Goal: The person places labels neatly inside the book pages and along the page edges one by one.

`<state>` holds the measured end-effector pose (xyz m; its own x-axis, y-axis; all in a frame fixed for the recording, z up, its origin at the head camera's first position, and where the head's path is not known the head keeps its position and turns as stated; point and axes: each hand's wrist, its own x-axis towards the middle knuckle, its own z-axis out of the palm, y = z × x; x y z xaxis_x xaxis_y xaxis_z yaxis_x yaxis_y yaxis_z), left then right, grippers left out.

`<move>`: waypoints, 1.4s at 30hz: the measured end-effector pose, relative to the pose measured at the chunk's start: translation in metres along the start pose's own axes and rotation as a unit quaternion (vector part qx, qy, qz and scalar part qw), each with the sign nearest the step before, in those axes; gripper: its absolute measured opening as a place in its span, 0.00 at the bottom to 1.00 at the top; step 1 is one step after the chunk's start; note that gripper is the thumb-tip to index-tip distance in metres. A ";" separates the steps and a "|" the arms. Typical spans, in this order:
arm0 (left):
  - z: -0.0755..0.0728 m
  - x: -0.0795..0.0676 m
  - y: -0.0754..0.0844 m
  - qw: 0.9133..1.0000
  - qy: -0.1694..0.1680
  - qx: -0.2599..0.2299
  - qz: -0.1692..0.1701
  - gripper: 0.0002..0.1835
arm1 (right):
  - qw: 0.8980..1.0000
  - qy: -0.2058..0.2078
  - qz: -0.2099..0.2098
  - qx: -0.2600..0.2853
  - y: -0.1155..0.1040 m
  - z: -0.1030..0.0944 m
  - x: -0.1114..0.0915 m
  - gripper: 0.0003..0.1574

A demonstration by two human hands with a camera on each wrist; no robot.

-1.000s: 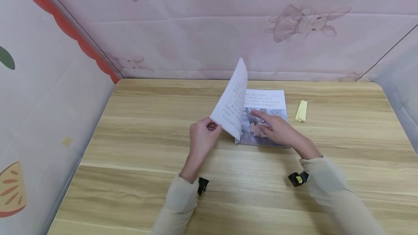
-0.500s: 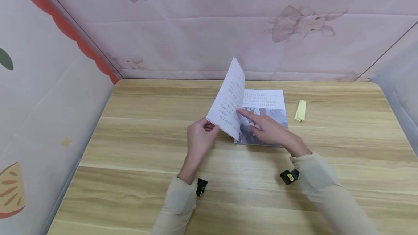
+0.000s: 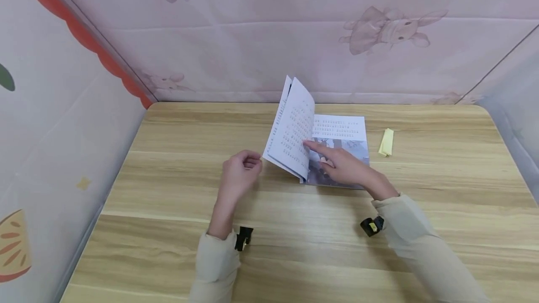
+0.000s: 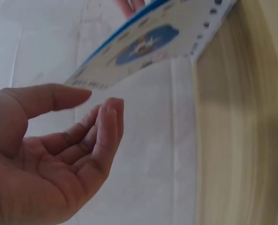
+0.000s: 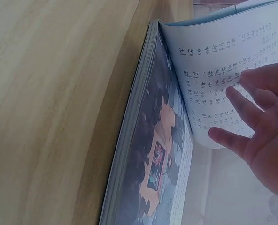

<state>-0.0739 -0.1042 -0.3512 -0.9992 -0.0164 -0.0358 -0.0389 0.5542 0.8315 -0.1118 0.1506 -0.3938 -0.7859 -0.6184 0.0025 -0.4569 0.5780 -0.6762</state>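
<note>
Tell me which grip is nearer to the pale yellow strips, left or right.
Right. The right grip is over the open book, to the left of the pale yellow strips; the left grip is farther off, beyond the book's left side.

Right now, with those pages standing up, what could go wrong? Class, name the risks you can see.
The raised pages might flop back: the left hand is apart from them, and only the right hand seems to steady them.
A gap shows between them, so they could turn separately.
The yellow slips lie right of the book, where a retreating right hand might brush them.
</note>
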 end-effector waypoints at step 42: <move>0.035 0.045 -0.003 0.980 -0.086 0.168 0.065 0.21 | 0.999 -0.027 -0.015 -0.033 -0.006 0.020 0.020 0.35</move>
<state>-0.1183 -0.0777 -0.3748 -0.9788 0.1964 -0.0580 0.1217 0.7855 0.6068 -0.1163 0.1239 -0.4046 -0.7487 -0.6627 -0.0178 -0.5083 0.5911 -0.6263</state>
